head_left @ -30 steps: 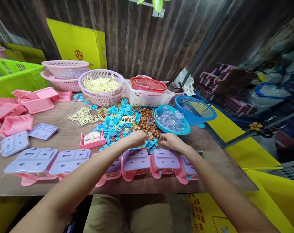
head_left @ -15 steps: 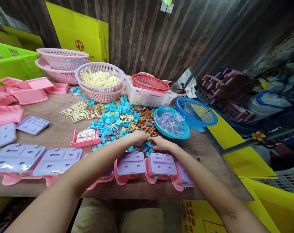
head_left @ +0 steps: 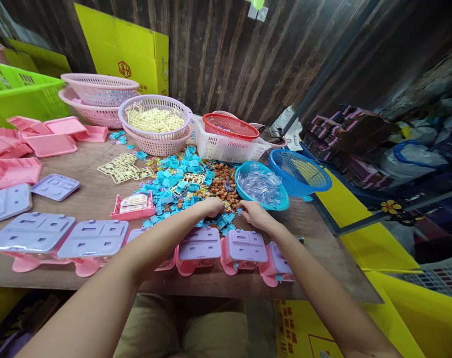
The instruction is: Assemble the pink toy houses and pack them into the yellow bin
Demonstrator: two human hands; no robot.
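My left hand (head_left: 212, 206) rests, fingers curled, on the near edge of a heap of small blue plastic pieces (head_left: 176, 185) mixed with brown pieces (head_left: 223, 184). My right hand (head_left: 253, 213) lies just right of it, fingertips pinching at a small blue piece; what it holds is too small to tell. Right in front of both hands stands a row of pink cases with lilac lids (head_left: 243, 247) along the table's near edge.
A pink tray with a packet (head_left: 133, 206) sits left of the heap. Cream sprues (head_left: 123, 167), a basket of cream parts (head_left: 155, 119), a white crate (head_left: 226, 146) with a red basket, a teal bowl of clear bits (head_left: 261, 187) and a blue basket (head_left: 299, 169) ring it. Pink trays (head_left: 14, 170) lie far left.
Both hands came together at the heap's near edge, then drew slightly apart again. The view shifted a little; the table's things stayed put.
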